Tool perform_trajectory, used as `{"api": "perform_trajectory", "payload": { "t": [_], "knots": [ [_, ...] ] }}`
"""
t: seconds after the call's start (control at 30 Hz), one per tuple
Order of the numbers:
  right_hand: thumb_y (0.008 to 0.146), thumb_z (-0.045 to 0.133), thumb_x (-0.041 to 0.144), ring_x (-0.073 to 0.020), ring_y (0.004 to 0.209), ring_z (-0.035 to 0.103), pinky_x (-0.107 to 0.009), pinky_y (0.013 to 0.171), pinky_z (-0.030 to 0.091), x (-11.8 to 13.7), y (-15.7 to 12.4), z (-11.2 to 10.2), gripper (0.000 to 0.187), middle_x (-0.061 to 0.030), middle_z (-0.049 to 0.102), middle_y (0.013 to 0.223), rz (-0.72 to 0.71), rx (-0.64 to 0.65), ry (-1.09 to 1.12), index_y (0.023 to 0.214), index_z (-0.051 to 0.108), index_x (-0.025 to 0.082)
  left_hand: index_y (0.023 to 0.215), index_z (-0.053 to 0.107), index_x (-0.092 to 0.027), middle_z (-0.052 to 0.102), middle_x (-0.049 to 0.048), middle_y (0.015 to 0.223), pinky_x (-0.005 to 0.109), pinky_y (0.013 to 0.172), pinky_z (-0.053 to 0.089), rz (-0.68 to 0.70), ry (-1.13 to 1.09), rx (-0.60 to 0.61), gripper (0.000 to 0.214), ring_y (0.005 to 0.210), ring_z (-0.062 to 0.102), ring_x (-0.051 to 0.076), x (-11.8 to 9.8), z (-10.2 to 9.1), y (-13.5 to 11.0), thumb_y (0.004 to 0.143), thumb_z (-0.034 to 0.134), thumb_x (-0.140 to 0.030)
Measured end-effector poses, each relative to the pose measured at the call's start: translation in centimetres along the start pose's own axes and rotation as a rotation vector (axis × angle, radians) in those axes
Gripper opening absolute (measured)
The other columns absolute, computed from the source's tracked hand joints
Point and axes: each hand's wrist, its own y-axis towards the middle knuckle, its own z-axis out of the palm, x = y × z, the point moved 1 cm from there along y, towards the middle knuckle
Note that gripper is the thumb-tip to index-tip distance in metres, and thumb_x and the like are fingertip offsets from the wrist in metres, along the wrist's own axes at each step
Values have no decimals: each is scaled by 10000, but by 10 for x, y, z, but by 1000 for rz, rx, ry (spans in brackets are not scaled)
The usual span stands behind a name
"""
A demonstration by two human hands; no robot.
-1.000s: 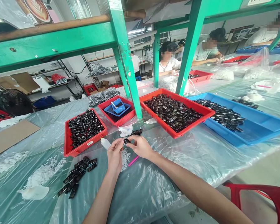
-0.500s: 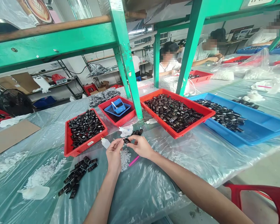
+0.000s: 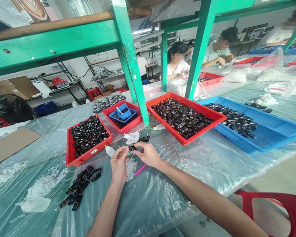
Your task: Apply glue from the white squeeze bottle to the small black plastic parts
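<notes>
Between my two hands is one small glossy black part (image 3: 132, 148), pinched by the fingertips of both. My left hand (image 3: 119, 162) grips its left end and my right hand (image 3: 149, 154) its right end. Under them lies a heap of small white bits (image 3: 131, 168), with a pink stick (image 3: 140, 169) beside it. A white squeeze bottle (image 3: 110, 151) lies just left of my left hand. Beyond the fingers are a crumpled white tissue (image 3: 132, 137) and a few more black parts (image 3: 144, 139). A loose pile of black parts (image 3: 80, 186) rests to the left.
Red trays of black parts stand left (image 3: 68, 148) and right (image 3: 187, 142); a blue tray (image 3: 273, 133) is farther right. A red tray (image 3: 128, 127) holds small blue trays. A green post (image 3: 135, 72) rises from the plastic-covered table. Co-workers sit behind; a red chair (image 3: 246, 207) is lower right.
The whole view has shifted slightly to the left. Both hands keep their pinch on the black part, which appears turned a little.
</notes>
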Motion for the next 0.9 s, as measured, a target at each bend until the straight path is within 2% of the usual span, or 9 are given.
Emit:
{"api": "perform_trajectory", "payload": {
  "t": [0.23, 0.43, 0.53, 0.67, 0.77, 0.9],
  "knots": [
    [876, 685, 264, -128, 628, 562, -256, 627, 404, 1, 0, -2, 82, 1, 736, 955, -8, -3, -36, 944, 717, 232, 827, 763, -195, 724, 46, 861, 301, 759, 496, 205, 271, 35, 243, 810, 640, 191, -7, -3, 1, 693, 824, -387],
    [883, 675, 258, -127, 607, 550, -258, 624, 391, 3, -1, -6, 92, 2, 730, 949, 2, -10, -88, 964, 716, 241, 868, 780, -217, 734, 55, 887, 293, 717, 474, 333, 463, 88, 186, 782, 633, 194, -13, -3, -3, 773, 759, -376],
    [885, 664, 253, -138, 639, 569, -256, 633, 408, 3, 1, -6, 91, -2, 731, 946, -6, -6, -45, 957, 717, 236, 928, 778, -231, 738, 67, 951, 294, 720, 464, 382, 491, 125, 189, 861, 648, 212, -17, -2, -4, 785, 754, -352],
    [896, 642, 242, -153, 697, 600, -259, 669, 442, 2, 2, -5, 126, -18, 729, 954, -43, -11, 6, 996, 718, 228, 1070, 765, -258, 726, 94, 1122, 341, 828, 480, 395, 465, 203, 338, 1031, 647, 261, -19, -1, -4, 740, 798, -323],
    [900, 642, 245, -160, 722, 618, -262, 678, 452, 1, 1, -5, 141, -22, 728, 949, -52, 2, -27, 1016, 722, 234, 1007, 788, -265, 733, 96, 1080, 390, 930, 465, 384, 472, 220, 285, 1044, 638, 275, -18, -1, -3, 730, 803, -326],
    [896, 660, 266, -156, 697, 612, -277, 682, 453, 0, 0, -6, 133, -32, 739, 972, -35, 24, -101, 1003, 733, 235, 984, 795, -259, 736, 96, 1051, 360, 867, 476, 376, 501, 217, 225, 1010, 636, 261, -16, -1, -3, 774, 766, -331]
  ]
}}
